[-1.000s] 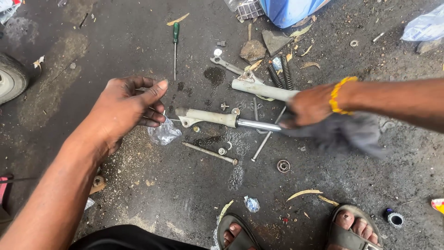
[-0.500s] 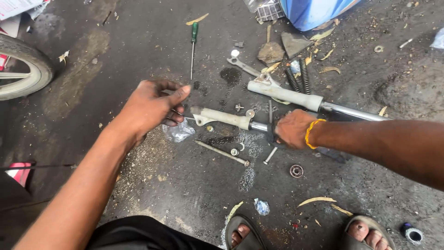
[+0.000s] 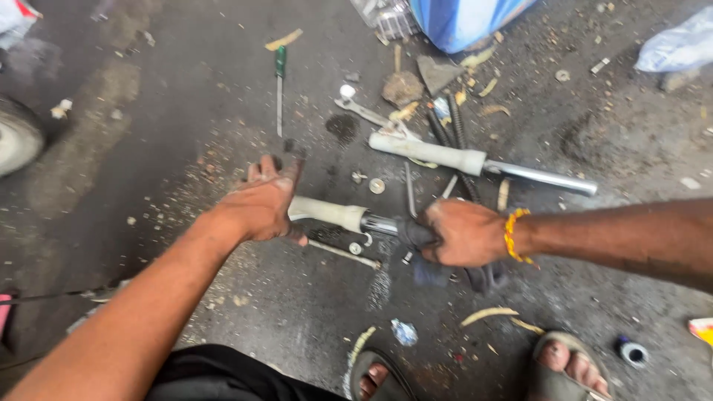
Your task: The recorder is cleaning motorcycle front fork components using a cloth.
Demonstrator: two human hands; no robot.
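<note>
A fork leg (image 3: 334, 213) with a pale lower tube and a shiny chrome tube lies on the dark greasy floor. My left hand (image 3: 266, 204) rests on its pale end, fingers spread over it. My right hand (image 3: 460, 232) is closed around a dark rag (image 3: 445, 271) wrapped on the chrome end. A second fork leg (image 3: 475, 162) lies just beyond, apart from both hands. A thin metal rod (image 3: 345, 254) sits under the near leg.
A green-handled screwdriver (image 3: 279, 82), a wrench (image 3: 364, 111), springs (image 3: 449, 130), washers and bolts lie scattered behind. A blue bag (image 3: 464, 18) is at the top, a wheel (image 3: 15, 137) at the left edge. My sandalled feet (image 3: 553, 364) are at the bottom.
My left hand has come down onto the pale end of the near fork leg. My right hand with the rag has slid along the chrome tube.
</note>
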